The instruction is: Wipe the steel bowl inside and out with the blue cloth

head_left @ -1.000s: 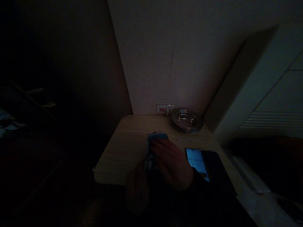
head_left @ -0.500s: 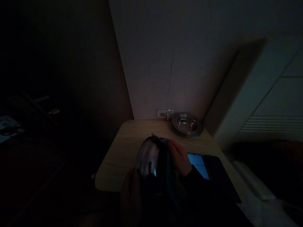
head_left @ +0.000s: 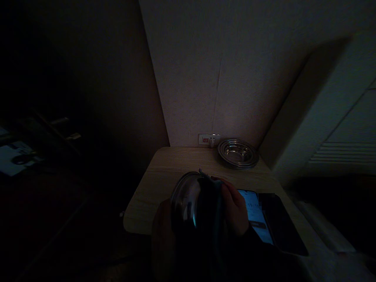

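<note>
A shiny metal bowl (head_left: 185,199) is held tilted above the front of the small wooden table, its lower part lost in the dark. My left hand (head_left: 162,223) grips the bowl's left edge, its fingers only dimly visible. On the right side, my right hand (head_left: 236,207) is closed on a dark bluish cloth (head_left: 216,196), which lies against the bowl. A small tip of the cloth sticks up past the bowl's rim.
Stacked metal dishes (head_left: 238,153) stand at the table's (head_left: 143,199) back right. A lit phone (head_left: 255,215) in a dark open case (head_left: 284,223) lies at the right. Behind, a wall socket (head_left: 209,139) holds a plug. The room is very dark.
My right hand has slid down and right with the cloth along the bowl, and more of the phone screen shows. The whole view has shifted slightly.
</note>
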The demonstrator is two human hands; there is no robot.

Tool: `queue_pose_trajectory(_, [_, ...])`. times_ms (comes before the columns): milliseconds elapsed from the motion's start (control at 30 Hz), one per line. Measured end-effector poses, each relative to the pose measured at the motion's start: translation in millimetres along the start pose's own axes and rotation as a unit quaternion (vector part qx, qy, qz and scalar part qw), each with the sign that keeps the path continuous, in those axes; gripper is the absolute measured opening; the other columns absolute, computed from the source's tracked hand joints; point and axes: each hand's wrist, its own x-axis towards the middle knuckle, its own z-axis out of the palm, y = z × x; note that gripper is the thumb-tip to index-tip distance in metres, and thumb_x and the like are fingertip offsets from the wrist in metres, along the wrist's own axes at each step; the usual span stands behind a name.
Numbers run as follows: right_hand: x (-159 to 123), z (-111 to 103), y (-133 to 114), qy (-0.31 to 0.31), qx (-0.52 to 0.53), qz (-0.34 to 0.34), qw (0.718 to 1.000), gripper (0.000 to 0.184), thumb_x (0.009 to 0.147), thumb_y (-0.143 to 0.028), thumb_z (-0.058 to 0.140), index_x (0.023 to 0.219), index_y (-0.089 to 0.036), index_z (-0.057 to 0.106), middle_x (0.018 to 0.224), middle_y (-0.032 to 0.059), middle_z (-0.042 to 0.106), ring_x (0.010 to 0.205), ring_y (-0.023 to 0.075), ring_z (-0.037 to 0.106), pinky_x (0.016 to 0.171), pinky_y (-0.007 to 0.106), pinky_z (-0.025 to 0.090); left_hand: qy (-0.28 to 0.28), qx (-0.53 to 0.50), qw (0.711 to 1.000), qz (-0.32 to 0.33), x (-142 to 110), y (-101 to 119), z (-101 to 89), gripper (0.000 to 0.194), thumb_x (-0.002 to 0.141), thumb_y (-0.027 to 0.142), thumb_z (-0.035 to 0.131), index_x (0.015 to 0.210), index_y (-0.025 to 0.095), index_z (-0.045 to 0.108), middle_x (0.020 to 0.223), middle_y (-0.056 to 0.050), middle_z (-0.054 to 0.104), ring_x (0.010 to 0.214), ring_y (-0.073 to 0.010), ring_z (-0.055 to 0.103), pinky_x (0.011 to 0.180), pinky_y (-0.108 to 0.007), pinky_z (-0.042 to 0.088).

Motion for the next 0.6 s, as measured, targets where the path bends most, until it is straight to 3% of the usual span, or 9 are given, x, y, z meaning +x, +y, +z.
queue_pose_trajectory(200, [2,-2,-4,0.021,-0.021,-0.036,0.999,0.029,0.085,-0.040,0.052,0.101,-0.021,0.066,0.104,0.0056,0.069,0.100,0.0231,0.063,0.089,0.041,0.050,-0.010,0.027,0.997,-0.072,5,-1,2.3,0.029,0.084,0.036,0.037,0.082,0.023,0.063,0.082,-0.006,0.065,0.077,-0.0228,0.059,0.067,-0.032,0.046])
queue_pose_trajectory(367, [-7,2,-11,-0.035,-0.098,-0.131,0.986,0.029,0.089,-0.028,0.046,0.114,-0.023,0.061,0.116,0.0065,0.064,0.107,0.0216,0.060,0.093,0.040,0.048,-0.013,-0.031,0.996,-0.087,5,-3,10.3,0.034,0.085,0.041,0.033,0.088,0.021,0.061,0.089,-0.007,0.066,0.081,-0.0211,0.061,0.070,-0.030,0.047])
queue_pose_trajectory(500, [-30,12,-19,-0.103,-0.205,-0.304,0.925,0.030,0.087,-0.017,0.048,0.114,-0.023,0.060,0.126,0.0068,0.057,0.121,0.0225,0.049,0.097,0.042,0.046,-0.014,-0.076,0.994,-0.076,2,-14,15.4,0.036,0.081,0.044,0.039,0.094,0.018,0.060,0.099,-0.008,0.067,0.090,-0.0219,0.062,0.076,-0.030,0.049])
queue_pose_trajectory(600, [-29,18,-26,-0.150,-0.238,-0.378,0.882,0.033,0.085,-0.014,0.050,0.116,-0.023,0.059,0.121,0.0067,0.061,0.123,0.0228,0.046,0.094,0.041,0.049,-0.030,-0.085,0.995,-0.040,3,-21,15.1,0.039,0.077,0.049,0.045,0.092,0.017,0.062,0.097,-0.009,0.069,0.090,-0.0228,0.063,0.078,-0.030,0.049])
